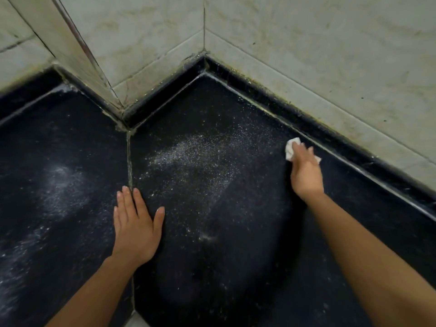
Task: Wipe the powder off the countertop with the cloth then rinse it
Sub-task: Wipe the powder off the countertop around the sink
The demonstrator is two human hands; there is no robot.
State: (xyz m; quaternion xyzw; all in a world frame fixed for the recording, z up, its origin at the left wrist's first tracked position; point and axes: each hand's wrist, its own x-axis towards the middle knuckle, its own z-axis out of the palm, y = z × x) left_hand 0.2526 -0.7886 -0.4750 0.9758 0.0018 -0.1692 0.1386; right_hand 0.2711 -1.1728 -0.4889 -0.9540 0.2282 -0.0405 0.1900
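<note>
White powder (193, 159) is scattered over the middle of the black countertop (236, 256), with a second powder patch (59, 185) on the left slab. My right hand (305, 171) presses a small crumpled white cloth (289, 149) onto the counter at the far right, close to the back edge. The hand covers most of the cloth. My left hand (135, 223) lies flat, fingers spread, on the counter across the seam (129, 161) between the two slabs, holding nothing.
Pale tiled walls (306, 55) rise behind the counter and meet in a corner; a wall pillar (89, 74) juts out at the left. A low black upstand (330, 138) runs along the wall base.
</note>
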